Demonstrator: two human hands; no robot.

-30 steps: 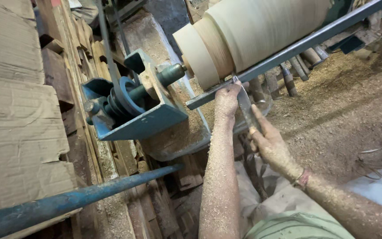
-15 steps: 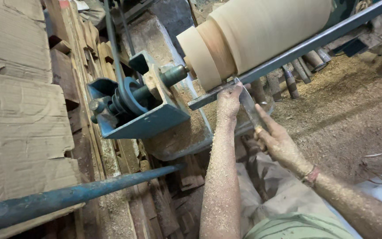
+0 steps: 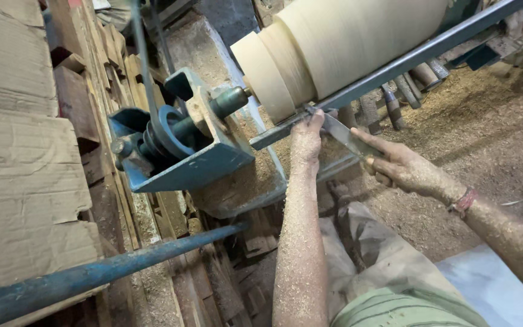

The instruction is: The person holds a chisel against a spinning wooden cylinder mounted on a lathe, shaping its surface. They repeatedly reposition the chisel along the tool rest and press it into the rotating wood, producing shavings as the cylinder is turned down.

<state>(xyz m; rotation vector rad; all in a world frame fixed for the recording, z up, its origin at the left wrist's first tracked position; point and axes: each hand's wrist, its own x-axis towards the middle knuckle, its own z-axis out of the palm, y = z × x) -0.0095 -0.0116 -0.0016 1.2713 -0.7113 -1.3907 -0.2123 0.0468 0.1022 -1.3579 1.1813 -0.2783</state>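
The left hand (image 3: 305, 140) is closed over the forward end of a flat metal turning chisel (image 3: 341, 132), pinning the blade onto the blue steel tool rest (image 3: 407, 57). The right hand (image 3: 402, 168) grips the rear of the chisel, forefinger extended along the blade. Both forearms are coated in sawdust, so grip is likely dry but gritty. The chisel appears stiff, narrow and moderately light; hold it at both ends as shown, clear of its cutting tip, which meets the pale wooden cylinder (image 3: 346, 42) mounted on the lathe. The cylinder looks heavy and rigid. To the left, the blue pulley housing (image 3: 180, 142) stands near the left wrist, limiting room on that side. A blue pipe (image 3: 104, 275) crosses below. Open, sawdust-covered floor (image 3: 491, 127) lies to the right and beyond the rest.
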